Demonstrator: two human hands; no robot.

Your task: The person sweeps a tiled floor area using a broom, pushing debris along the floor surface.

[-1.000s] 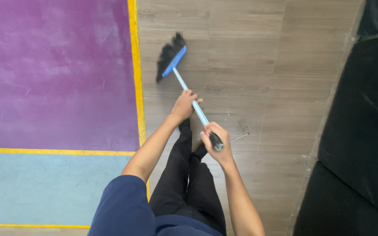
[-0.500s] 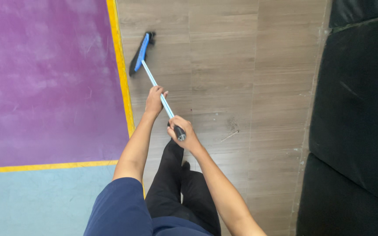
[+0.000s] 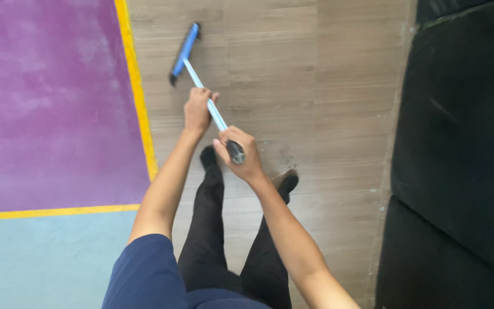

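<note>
A broom with a blue head (image 3: 183,52) and a thin light-blue handle (image 3: 196,79) rests its bristles on the wood-look floor (image 3: 315,86), close to the rug's yellow edge. My left hand (image 3: 197,110) grips the handle partway down. My right hand (image 3: 239,153) wraps around the black end of the handle, nearer to my body. Both arms reach forward over my legs in black trousers (image 3: 212,240).
A purple rug with a yellow border (image 3: 47,103) lies on the left, with a light-blue section (image 3: 41,257) below it. A black padded piece of furniture (image 3: 464,149) fills the right side. One foot is stepped back on the floor (image 3: 286,183).
The broom head has swung left toward the rug's yellow border and the head now shows edge-on. Both hands kept their grip; the view shifted right, showing more of the black furniture.
</note>
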